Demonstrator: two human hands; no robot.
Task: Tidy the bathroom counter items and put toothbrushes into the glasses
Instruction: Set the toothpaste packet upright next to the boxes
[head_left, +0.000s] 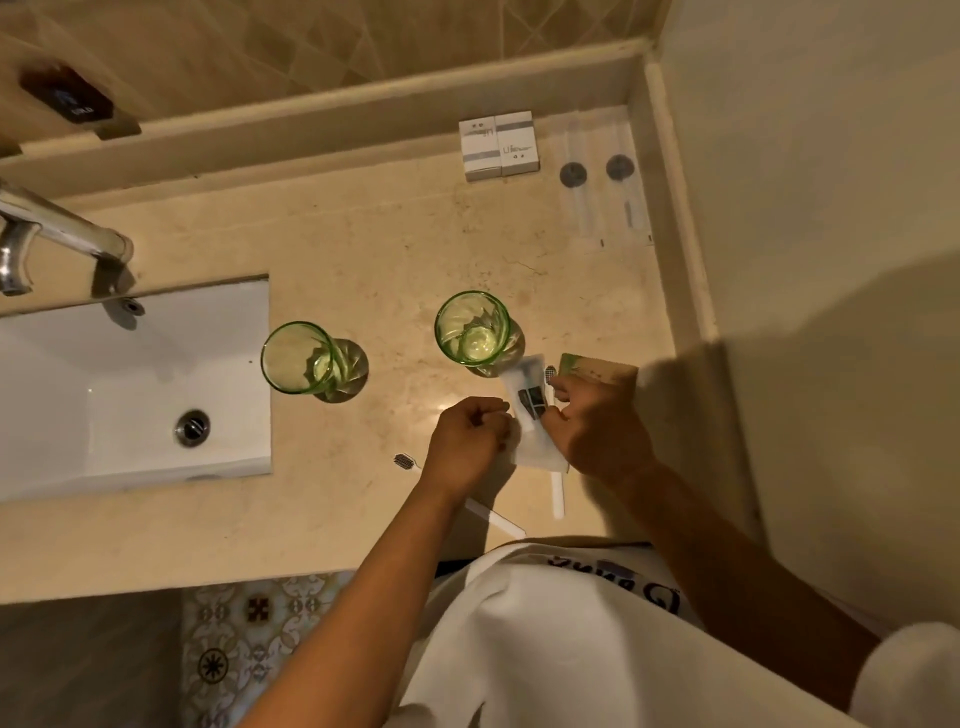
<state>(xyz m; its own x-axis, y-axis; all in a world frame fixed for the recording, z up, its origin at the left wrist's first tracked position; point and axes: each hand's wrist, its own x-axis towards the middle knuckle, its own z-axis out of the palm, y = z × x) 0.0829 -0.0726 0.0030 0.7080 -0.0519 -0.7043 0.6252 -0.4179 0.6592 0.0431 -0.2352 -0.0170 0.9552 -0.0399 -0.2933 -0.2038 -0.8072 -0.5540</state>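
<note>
While both hands' grip pinches clear wrapper (530, 415) | white toothbrush (557, 493) prob. inside

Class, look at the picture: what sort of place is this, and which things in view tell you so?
Most likely a bathroom, perhaps in a hotel. A white sink with a metal tap is set into a stone counter, and two green glasses and a toothbrush are on it.
</note>
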